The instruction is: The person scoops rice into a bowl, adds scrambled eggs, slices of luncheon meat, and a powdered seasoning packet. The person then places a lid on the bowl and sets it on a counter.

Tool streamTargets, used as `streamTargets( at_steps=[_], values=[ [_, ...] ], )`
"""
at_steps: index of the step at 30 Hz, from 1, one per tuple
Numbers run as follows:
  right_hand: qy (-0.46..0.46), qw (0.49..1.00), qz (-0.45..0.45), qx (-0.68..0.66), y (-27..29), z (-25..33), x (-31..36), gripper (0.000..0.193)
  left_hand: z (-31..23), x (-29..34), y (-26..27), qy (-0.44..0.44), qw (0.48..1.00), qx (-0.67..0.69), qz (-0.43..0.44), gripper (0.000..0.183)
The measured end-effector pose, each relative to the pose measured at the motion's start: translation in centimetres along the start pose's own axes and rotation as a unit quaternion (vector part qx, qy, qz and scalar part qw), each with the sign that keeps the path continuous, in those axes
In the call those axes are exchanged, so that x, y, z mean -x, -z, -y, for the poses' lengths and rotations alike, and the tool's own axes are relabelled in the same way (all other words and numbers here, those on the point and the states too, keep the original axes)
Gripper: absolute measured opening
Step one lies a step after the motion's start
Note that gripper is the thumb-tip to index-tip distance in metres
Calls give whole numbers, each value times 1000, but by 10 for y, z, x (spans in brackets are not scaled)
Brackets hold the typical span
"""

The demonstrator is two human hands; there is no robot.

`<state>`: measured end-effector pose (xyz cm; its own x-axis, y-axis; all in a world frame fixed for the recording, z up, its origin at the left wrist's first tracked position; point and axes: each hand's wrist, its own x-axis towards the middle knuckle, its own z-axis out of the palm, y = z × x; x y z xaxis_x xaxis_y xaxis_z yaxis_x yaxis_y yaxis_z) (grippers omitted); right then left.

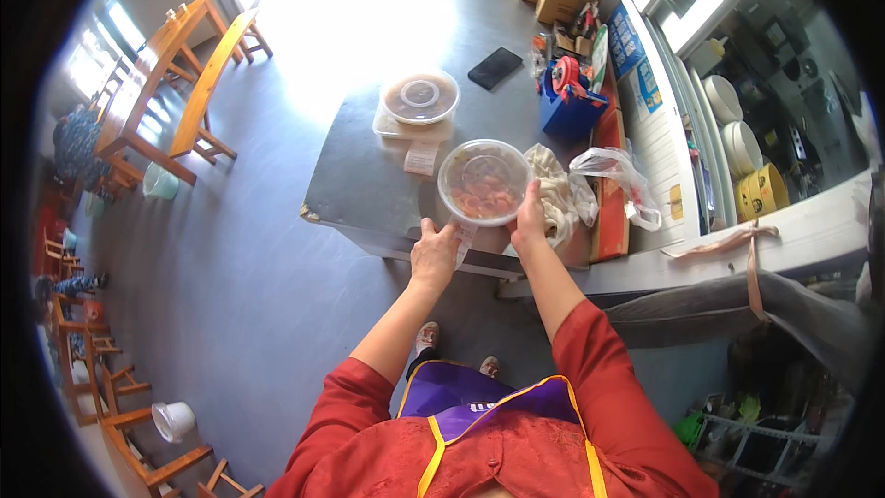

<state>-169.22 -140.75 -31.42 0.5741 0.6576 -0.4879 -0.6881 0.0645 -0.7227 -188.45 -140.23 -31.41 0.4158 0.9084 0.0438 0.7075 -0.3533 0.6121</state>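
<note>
Over the near edge of the dark counter, a round takeaway container with a clear lid shows reddish food inside. My right hand grips its right side, thumb up along the rim. At its lower left, my left hand is closed on a white paper slip hanging below the container; whether those fingers also bear on the container is hard to tell. Farther back stands a second lidded round container with brownish contents, on a pale flat box. Another printed slip hangs from that box.
A black phone lies at the counter's back. To the right are a blue box with red tape, a cream cloth and a clear plastic bag. A wooden bench and table stand left; a white bucket is lower left.
</note>
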Motion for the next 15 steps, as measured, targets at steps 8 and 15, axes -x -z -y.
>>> streamTargets(
  at_steps=[8,15],
  values=[
    [152,905,171,358,66,-5,83,63,-10,1,6,23,992,-110,61,27],
    [-54,704,203,678,374,31,283,47,-46,69,-24,-144,984,-36,-101,25]
  ],
)
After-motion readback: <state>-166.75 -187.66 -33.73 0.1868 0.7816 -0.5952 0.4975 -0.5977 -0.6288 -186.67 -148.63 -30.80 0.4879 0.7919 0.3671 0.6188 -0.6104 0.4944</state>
